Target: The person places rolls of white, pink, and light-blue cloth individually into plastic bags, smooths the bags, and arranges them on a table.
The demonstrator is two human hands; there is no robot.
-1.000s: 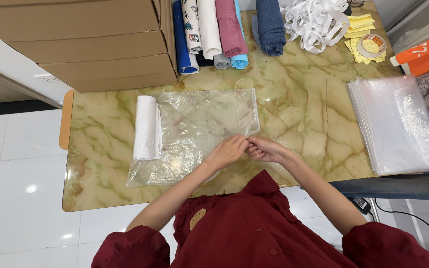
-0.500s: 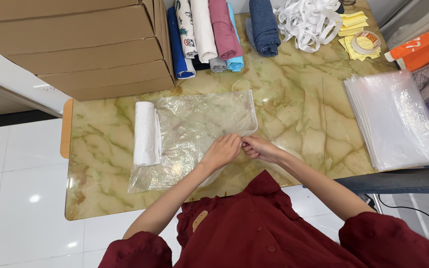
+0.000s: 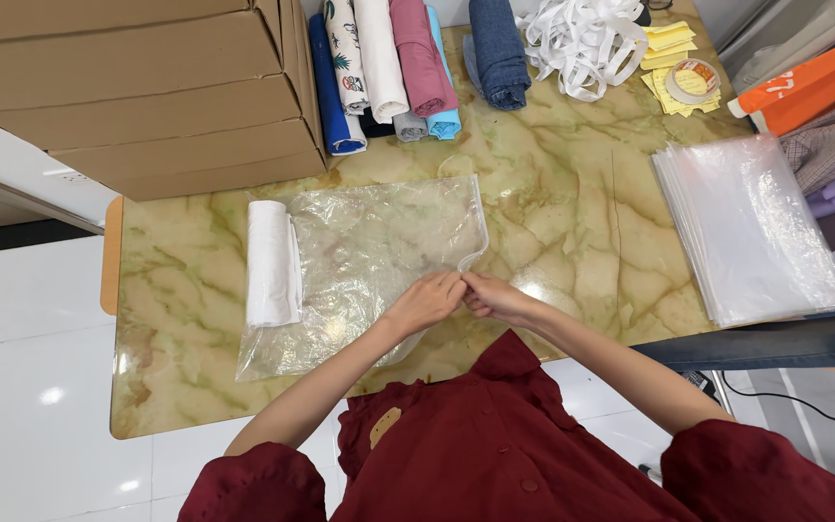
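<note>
A clear plastic zip bag (image 3: 369, 261) lies flat on the green marble table (image 3: 572, 242). A rolled white cloth (image 3: 271, 261) sits inside it at its left end. My left hand (image 3: 427, 300) and my right hand (image 3: 493, 296) meet at the bag's near right corner, fingers pinched on the bag's zip edge. The zip strip curls up just above my fingers.
Stacked cardboard boxes (image 3: 137, 87) fill the far left. Rolled cloths (image 3: 388, 58) in several colours and a dark blue roll (image 3: 495, 48) lie at the back, beside white straps (image 3: 582, 39), yellow notes and tape (image 3: 693, 77). A stack of clear bags (image 3: 756, 227) lies right.
Both hands stay pinched together at the bag's near right edge, shifting slightly right along it. The camera view has drifted; the bag and roll have not moved.
</note>
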